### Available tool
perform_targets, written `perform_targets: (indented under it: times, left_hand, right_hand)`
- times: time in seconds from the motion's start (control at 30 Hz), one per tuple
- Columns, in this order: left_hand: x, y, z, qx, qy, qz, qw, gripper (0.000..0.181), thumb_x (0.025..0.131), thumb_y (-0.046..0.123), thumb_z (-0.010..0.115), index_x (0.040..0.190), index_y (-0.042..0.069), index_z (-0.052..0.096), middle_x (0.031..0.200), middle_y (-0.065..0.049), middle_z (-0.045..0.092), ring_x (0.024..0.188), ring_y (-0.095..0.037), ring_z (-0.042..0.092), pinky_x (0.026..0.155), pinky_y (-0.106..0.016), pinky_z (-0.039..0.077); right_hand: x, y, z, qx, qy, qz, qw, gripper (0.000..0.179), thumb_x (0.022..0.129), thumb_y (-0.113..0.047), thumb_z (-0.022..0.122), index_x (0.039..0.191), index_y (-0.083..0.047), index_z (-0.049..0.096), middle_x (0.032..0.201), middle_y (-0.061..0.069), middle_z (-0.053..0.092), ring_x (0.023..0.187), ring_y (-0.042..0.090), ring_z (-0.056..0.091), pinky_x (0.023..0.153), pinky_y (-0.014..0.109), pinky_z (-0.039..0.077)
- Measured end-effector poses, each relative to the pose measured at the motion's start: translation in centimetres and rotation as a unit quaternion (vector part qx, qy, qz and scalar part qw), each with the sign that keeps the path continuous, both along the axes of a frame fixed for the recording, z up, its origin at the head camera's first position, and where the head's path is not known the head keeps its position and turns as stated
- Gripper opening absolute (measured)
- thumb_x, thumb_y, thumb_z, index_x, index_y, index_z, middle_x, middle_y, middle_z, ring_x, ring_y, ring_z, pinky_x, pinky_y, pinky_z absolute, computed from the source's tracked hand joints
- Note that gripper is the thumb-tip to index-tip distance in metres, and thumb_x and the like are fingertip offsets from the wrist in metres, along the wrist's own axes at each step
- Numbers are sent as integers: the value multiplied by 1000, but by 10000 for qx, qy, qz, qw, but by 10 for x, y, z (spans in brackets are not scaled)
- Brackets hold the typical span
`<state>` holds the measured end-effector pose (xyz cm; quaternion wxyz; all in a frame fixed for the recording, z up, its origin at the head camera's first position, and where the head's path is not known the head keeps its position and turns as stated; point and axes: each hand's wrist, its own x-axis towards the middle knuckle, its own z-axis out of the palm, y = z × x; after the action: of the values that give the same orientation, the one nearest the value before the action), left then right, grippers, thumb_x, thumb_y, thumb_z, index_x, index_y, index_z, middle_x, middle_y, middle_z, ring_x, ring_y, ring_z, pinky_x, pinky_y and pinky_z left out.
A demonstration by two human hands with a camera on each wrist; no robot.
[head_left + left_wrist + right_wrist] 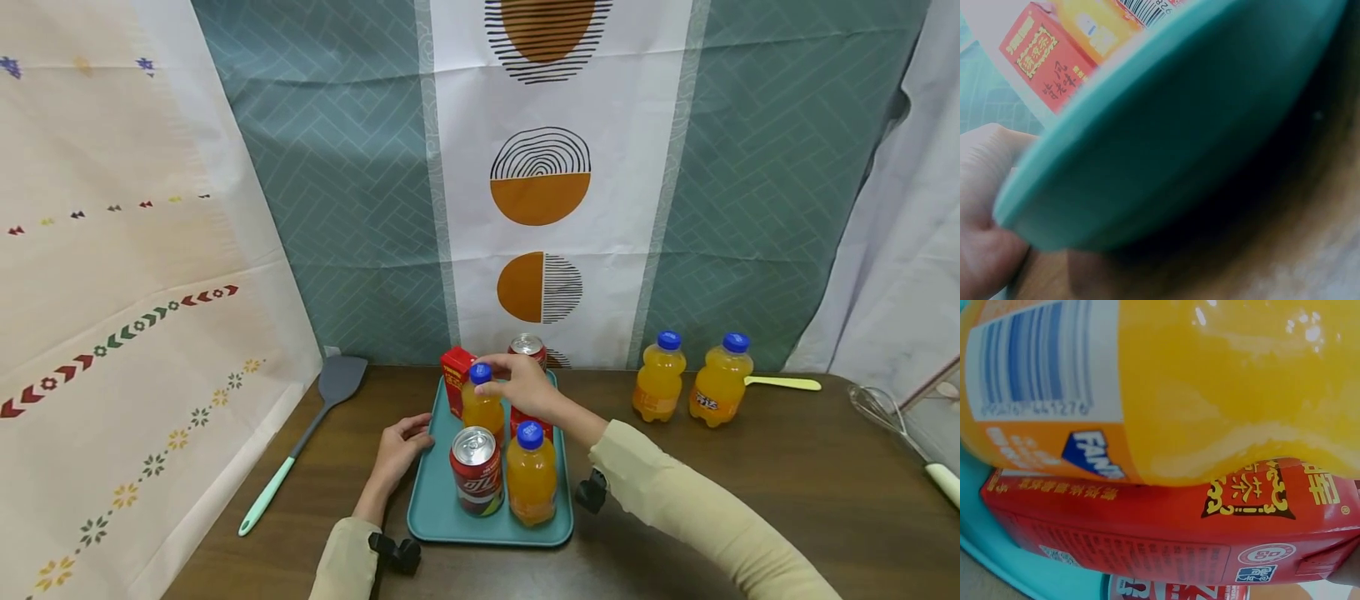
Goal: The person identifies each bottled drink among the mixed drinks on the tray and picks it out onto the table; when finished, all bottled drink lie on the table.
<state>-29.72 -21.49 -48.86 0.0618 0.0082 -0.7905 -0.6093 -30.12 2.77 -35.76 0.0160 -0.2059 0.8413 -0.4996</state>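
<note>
A teal tray [442, 533] lies on the table, loaded with drinks. My left hand [401, 454] holds its left rim; the left wrist view shows the tray's side close up. Over the tray, my right hand [521, 385] grips an orange soda bottle [482, 412] near its blue cap, thumb in front. Left of that bottle stands a red drink carton [456, 379]. A red soda can [477, 483] and another orange soda bottle [532, 483] stand in front. Under the right wrist another red carton [1166, 531] shows partly; a second can [528, 347] stands behind.
Two more orange soda bottles [659, 379] stand at the back right, with a pale-green handle [783, 382] beside them. A whisk [907, 433] lies at the far right. A grey spatula [303, 442] with a mint handle lies left of the tray. Curtains hang behind the table.
</note>
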Motion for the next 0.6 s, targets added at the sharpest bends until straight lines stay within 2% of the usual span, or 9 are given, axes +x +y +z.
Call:
perform_targets:
  times: [0.37,0.6]
  left_hand:
    - [1,-1,-4,-80,27,-61,9999,38,83,-2,66,121,-6,65,112,-26,67,100,-25,64,73,-13,49]
    - [-1,-3,-2,-147,90,-24,9998,37,83,-1,66,121,-4,65,112,-24,68,99,-24,63,74,-14,49]
  right_hand:
    - [2,1,0,-231,223,31,9995,43,87,-20,72,128,-9,64,124,13,67,118,31,63,97,41,52]
    - [-4,2,8,-256,321,167,9990,42,88,-20,72,127,-9,64,119,12,69,112,29,65,94,38,54]
